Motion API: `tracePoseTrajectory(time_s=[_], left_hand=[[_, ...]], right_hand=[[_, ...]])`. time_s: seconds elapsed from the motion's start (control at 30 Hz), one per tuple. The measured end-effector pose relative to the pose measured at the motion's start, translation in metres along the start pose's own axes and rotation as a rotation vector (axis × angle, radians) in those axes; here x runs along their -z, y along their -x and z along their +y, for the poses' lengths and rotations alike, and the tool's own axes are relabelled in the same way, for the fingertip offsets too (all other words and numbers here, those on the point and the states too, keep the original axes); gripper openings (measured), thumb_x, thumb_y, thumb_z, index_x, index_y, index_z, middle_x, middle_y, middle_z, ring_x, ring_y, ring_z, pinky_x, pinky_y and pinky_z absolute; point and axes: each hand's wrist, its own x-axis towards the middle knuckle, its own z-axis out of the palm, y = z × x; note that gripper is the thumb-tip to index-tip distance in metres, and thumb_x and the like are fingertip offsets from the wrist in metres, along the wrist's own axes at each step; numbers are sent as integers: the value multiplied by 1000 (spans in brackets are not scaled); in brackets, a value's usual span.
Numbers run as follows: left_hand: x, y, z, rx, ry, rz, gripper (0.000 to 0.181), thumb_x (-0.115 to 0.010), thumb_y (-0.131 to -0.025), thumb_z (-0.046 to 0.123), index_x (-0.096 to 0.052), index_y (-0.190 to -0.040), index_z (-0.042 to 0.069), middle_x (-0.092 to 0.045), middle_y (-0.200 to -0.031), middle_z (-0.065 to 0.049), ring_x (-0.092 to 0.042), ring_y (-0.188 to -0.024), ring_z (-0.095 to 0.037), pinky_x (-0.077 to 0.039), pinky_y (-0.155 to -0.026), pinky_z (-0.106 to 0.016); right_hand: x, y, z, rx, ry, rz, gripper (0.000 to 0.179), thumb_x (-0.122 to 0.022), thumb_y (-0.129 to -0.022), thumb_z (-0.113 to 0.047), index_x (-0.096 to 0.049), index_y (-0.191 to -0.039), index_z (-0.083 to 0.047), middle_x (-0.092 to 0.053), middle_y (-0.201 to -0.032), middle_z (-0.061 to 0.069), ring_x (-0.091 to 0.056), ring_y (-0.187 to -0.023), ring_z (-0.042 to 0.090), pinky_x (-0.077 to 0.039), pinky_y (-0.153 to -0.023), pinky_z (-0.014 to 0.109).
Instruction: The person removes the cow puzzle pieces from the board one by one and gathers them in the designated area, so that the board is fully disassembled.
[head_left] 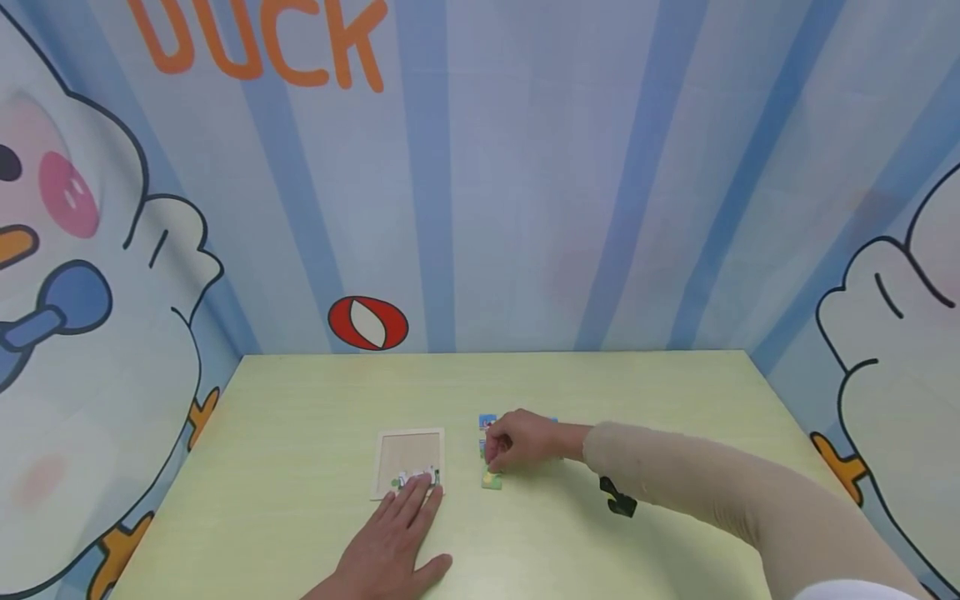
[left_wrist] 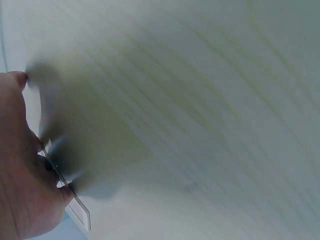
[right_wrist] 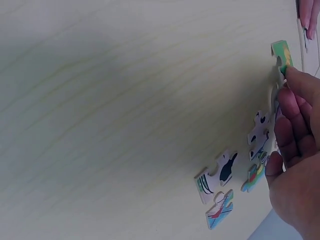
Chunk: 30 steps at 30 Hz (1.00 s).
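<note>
My left hand (head_left: 393, 533) lies with straight fingers over the lower edge of a wooden puzzle frame (head_left: 411, 431), also seen edge-on in the left wrist view. Along the frame's bottom, a strip of printed puzzle (head_left: 397, 483) is partly covered by the fingers. To the right, my right hand (head_left: 525, 439) reaches over loose puzzle pieces, fingers curled. In the right wrist view, its thumb and fingertips pinch the edge of a green puzzle piece (right_wrist: 282, 52); the contact is partly hidden. Beside the palm lie a black-and-white piece (right_wrist: 227, 169) and a blue-and-red piece (right_wrist: 220, 210).
More pieces, such as a blue one (head_left: 487, 421), lie beneath and around the right hand. The pale yellow table (head_left: 300, 417) ends at a blue striped backdrop (head_left: 510, 208). A black strap (head_left: 618, 498) hangs below the right sleeve.
</note>
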Motion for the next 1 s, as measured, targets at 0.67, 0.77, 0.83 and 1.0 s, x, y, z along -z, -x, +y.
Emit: tracePoseTrajectory(time_s=[0.67,0.77,0.83,1.0], left_hand=[[-3,1,-1,-7,-15,29,83,-55,-105,62,-44,-162,2,-38,-170,-19,-36,-157,-37,-38,-120,-58],[-1,1,0,1,1,9,84,-54,-105,61,-43,-162,1,-36,-171,-19,-34,-158,-37,-37,-122,-58],[2,1,1,7,17,-11,84,-54,-105,60,-42,-163,1,-35,-171,-20,-33,-158,-38,-35,-122,-58],[3,0,1,3,16,-11,83,-54,-105,60,-42,-163,1,-36,-171,-20,-34,-158,-38,-36,-122,-59]], right_hand=[[-9,-2,-2,38,97,34,11,-87,-92,-19,-76,-90,-19,-67,-82,-17,-56,-76,-1,-51,-74,21],[-8,-3,-3,58,112,34,11,-88,-91,-19,-77,-90,-18,-68,-82,-17,-57,-76,-1,-51,-75,21],[-7,-4,-5,75,124,32,11,-88,-91,-19,-77,-90,-17,-68,-82,-16,-56,-75,-2,-51,-74,20],[-2,-10,-13,114,146,29,7,-85,-94,-17,-78,-93,-15,-68,-81,-15,-55,-72,-2,-49,-71,19]])
